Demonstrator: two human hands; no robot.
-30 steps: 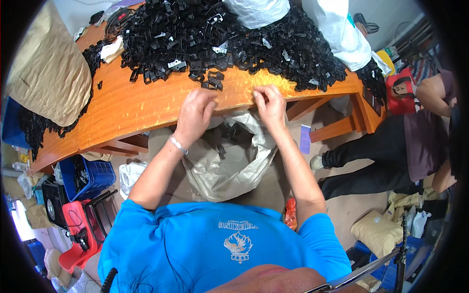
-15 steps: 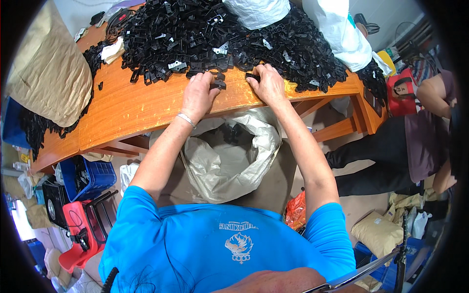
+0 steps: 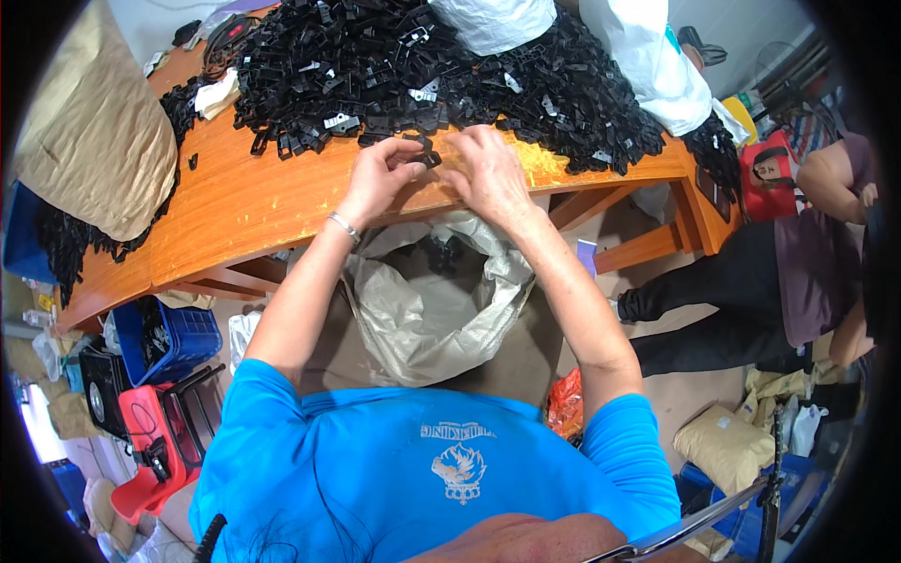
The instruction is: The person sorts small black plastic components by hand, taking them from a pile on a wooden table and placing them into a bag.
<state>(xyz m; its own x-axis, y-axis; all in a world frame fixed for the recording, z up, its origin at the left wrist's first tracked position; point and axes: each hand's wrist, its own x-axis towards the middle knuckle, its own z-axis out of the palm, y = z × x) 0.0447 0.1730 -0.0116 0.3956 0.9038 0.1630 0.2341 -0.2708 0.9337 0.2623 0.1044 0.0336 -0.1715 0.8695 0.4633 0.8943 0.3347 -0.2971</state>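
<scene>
Tbl (image 3: 244,206): L hand (image 3: 377,176) at blk part (image 3: 430,156), R hand (image 3: 492,171) nr.

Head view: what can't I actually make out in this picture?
All in the head view:
Black part at the left hand: full shape, partly covered by that hand.
Right hand: fingertip detail, blurred.
Dark pieces in the open sack: their number, lost in shadow.
Co-worker: head, cut off by the picture's dark right rim.

A wooden table (image 3: 221,202) (orange-brown, scuffed) stands before a pale wall (image 3: 760,26).
</scene>
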